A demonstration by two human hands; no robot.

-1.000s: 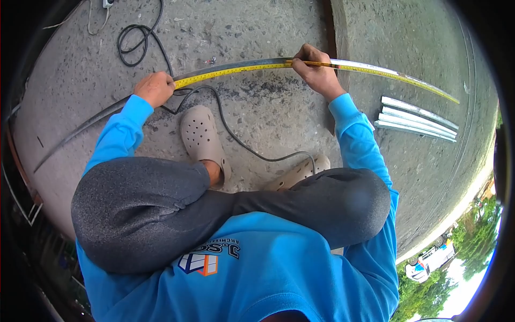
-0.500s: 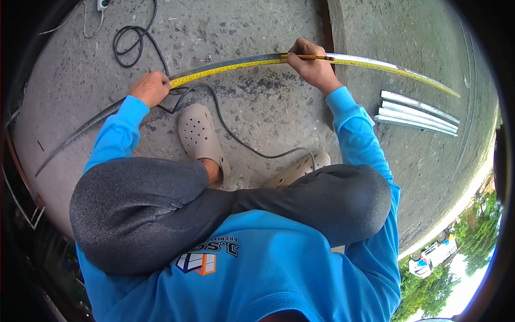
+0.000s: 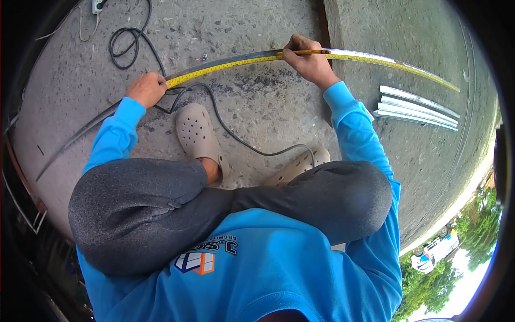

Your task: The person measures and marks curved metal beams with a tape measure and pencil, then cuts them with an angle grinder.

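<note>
– Yellow tape measure [image 3: 225, 65] on a grey metal strip [image 3: 80, 135], yes? Where does it lie exactly?

– On the concrete floor [image 3: 268, 112], in front of the person's feet. The tape runs flat on top of the strip, from the left hand [image 3: 146, 88] out past the right hand [image 3: 306, 63] toward the far right end.

– And the fingers?

– The left fingers are clenched and press the beginning of the tape down on the strip. The right fingers are pinched closed on the tape at the strip's upper edge. Something thin and orange shows between them, maybe a pencil; I cannot tell.

– How would you do this step well?

– In my opinion the tape should be pulled tight and lie flat on the metal, with no lift between the two hands. Its start should be held firmly so it does not slide. The number is best read from directly above. The black cable [image 3: 236, 137] also passes just beside the left hand, so it is better if it does not go under the strip.

– How does the strip look?

– Long and thin, and bowed in this wide lens. It is dull and dark on the left part, brighter and shiny to the right. Some shorter metal profiles [image 3: 416, 107] lie apart on the right.
</note>
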